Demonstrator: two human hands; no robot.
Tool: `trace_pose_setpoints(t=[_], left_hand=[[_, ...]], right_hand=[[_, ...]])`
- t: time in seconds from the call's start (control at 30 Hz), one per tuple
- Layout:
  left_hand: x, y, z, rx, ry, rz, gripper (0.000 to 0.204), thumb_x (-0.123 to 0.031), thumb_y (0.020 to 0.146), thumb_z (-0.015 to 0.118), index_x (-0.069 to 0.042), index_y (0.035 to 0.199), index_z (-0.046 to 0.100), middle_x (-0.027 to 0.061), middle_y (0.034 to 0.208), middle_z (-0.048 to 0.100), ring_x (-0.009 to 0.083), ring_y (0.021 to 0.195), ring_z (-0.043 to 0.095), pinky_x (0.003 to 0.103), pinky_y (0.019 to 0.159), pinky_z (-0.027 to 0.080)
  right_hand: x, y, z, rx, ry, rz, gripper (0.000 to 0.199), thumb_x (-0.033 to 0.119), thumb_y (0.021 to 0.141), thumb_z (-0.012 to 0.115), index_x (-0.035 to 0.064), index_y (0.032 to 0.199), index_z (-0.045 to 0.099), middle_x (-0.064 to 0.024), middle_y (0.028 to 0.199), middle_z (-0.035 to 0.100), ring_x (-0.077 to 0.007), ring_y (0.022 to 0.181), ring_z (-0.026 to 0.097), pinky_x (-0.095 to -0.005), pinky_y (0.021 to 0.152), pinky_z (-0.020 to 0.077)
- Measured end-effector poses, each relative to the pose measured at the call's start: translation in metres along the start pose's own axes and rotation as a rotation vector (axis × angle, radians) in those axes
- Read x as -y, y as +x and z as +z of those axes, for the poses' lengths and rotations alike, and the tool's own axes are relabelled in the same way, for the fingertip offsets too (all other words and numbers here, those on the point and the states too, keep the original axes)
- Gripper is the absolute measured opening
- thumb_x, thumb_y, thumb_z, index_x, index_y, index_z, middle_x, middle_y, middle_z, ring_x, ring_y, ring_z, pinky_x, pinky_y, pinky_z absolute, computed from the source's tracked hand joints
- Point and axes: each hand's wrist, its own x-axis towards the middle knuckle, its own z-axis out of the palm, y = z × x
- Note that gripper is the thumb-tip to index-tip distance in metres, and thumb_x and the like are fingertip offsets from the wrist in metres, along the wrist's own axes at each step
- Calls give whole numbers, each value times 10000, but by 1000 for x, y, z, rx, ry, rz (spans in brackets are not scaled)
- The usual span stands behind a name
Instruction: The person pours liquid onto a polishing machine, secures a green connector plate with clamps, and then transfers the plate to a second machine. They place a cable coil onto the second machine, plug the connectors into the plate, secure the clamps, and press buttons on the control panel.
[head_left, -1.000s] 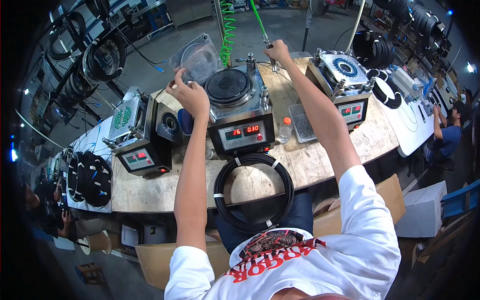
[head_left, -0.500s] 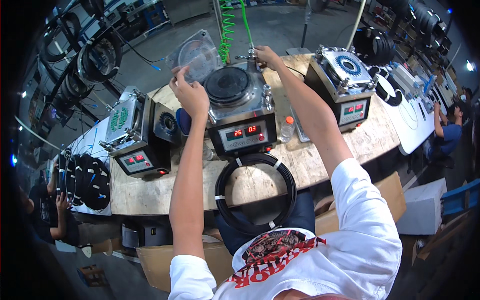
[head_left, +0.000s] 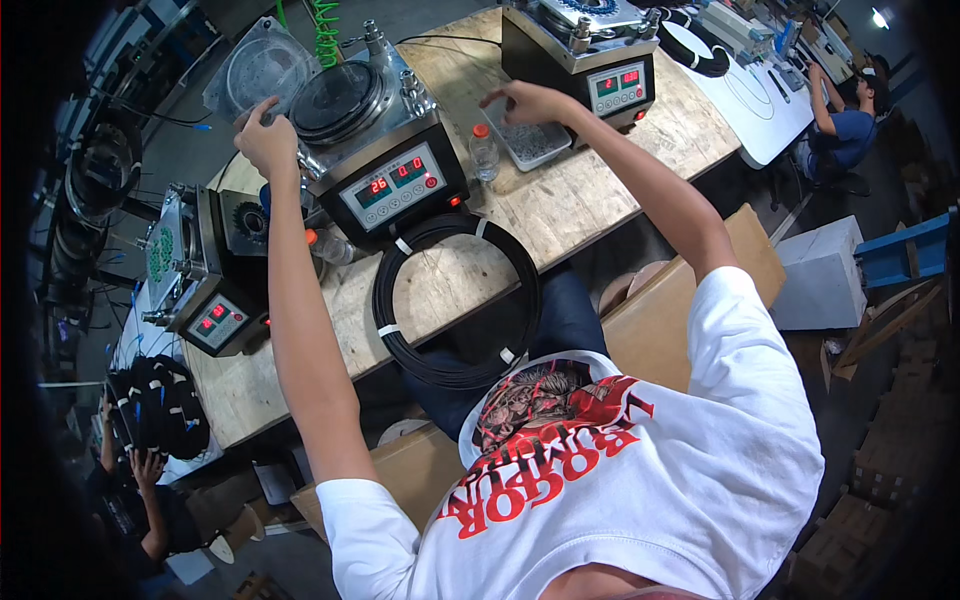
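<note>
My left hand is at the left edge of the middle polishing machine, in front of a clear square cover that stands tilted beside the machine's round black pad. Its index finger is stretched out and the others are partly bent. Whether the fingertip touches the cover, I cannot tell. My right hand hangs over a white tray of small clear pieces, fingers apart and holding nothing. Left of the tray stands a small bottle with an orange cap.
A coil of black cable hangs over the table's front edge, reaching my lap. Similar machines stand on the left and right of the wooden table. Co-workers sit at the far left and right. Behind is a green coiled hose.
My right hand has let go of the metal post behind the middle machine and moved toward me, over the white tray. My left hand stays by the clear cover. The view has turned.
</note>
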Motion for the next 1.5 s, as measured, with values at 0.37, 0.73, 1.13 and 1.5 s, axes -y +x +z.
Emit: trace_pose_setpoints(t=[0.37,0.73,1.13,1.5], left_hand=[[0,-1,5,-123,-46,62,389,-32,778,615,-237,1075,759,196,1278,511,386,1123,575,450,986,485],[-39,-21,-4,161,-8,-227,217,-257,821,689,-304,1003,798,158,1450,396,449,1341,407,597,1074,403],[-40,-20,1,203,-58,-214,345,-156,801,704,-309,1106,757,147,1412,420,394,1294,495,584,1076,405],[-59,-41,-10,-300,-323,87,489,121,798,555,-111,1229,552,181,1319,441,400,1163,562,471,941,500]], right_hand=[[-5,-27,92,-384,-163,113,810,461,687,863,26,1325,617,-328,1236,575,-437,1186,542,-445,1050,429],[72,13,-23,-504,660,-31,554,262,876,765,36,1306,500,-80,1152,644,-135,995,638,-260,725,516],[113,79,-95,-401,-123,-288,627,328,763,836,69,1291,620,-158,1138,694,-323,978,666,-450,898,520],[189,75,-87,-418,-1037,-365,435,167,701,786,248,1127,740,-24,1107,631,-223,1225,460,-475,953,371]])
